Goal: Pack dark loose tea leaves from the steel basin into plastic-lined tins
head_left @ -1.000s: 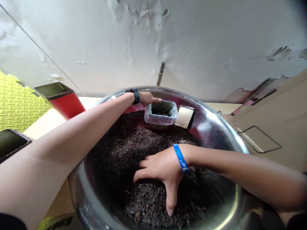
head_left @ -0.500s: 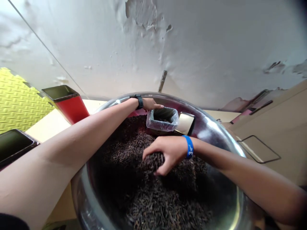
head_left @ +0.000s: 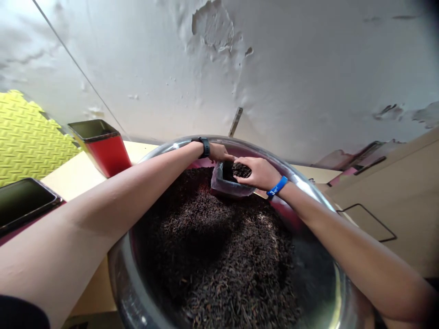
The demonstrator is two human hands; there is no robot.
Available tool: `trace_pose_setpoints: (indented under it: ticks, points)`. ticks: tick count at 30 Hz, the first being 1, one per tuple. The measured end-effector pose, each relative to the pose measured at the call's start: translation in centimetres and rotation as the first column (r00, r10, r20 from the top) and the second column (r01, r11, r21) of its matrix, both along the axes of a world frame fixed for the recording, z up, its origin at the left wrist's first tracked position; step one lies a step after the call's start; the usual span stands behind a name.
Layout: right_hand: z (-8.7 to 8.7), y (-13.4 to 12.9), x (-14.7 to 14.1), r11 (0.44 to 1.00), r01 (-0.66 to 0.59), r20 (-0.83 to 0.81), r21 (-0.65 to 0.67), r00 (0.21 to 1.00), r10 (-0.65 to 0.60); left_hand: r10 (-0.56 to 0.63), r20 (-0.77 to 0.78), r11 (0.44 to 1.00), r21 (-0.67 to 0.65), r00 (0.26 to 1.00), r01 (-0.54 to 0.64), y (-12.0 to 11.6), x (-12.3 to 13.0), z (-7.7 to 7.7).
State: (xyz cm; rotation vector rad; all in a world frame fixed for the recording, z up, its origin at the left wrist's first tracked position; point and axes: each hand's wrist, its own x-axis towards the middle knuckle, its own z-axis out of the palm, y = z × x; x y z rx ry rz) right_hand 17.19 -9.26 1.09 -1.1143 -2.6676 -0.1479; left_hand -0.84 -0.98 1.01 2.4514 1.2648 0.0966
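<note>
In the head view a large steel bowl [head_left: 120, 274] holds a heap of dark, twisted dried tea leaves [head_left: 247, 256]. A rectangular tin [head_left: 228, 188] lined with clear plastic stands at the far side of the bowl. My left hand [head_left: 218, 152], with a black watch on its wrist, grips the tin's far left rim; some fingers are hidden. Curled round a clump of tea leaves [head_left: 242, 170], my right hand [head_left: 261, 174] is over the tin's mouth. It wears a blue wristband [head_left: 277, 187].
A red open tin [head_left: 109, 155] and another open tin [head_left: 27, 205] stand on the pale table [head_left: 72, 180] to the left. Yellow foam mat [head_left: 30, 137] lies behind them. A peeling wall [head_left: 164, 68] rises at the back; a cardboard box [head_left: 394, 192] is at the right.
My right hand has moved up and away from the heap to the lined tin, carrying its clump of tea leaves. My left hand stays at the tin's rim.
</note>
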Motion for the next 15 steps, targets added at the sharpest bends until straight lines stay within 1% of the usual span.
trace_pose_setpoints:
  ticks: [3, 6, 10, 15]
  points:
    - [-0.7, 0.6, 0.0, 0.997, 0.064, 0.135, 0.048, 0.988, -0.070, 0.011, -0.037, 1.000, -0.003, 0.999, -0.011, -0.1, 0.0, 0.2]
    - [-1.0, 0.8, 0.0, 0.994, 0.081, 0.203, 0.073, 0.975, -0.094, 0.026, -0.037, 1.000, -0.017, 0.999, -0.027, -0.4, 0.1, 0.4]
    - [-1.0, 0.7, 0.0, 0.992, 0.088, 0.227, 0.085, 0.968, -0.105, 0.033, -0.031, 0.999, -0.030, 0.999, -0.034, -0.4, 0.1, 0.3]
    - [-1.0, 0.6, -0.1, 0.990, 0.112, 0.239, 0.086, 0.962, -0.130, 0.075, -0.004, 0.997, -0.033, 0.997, -0.075, 0.9, -0.1, -0.5]
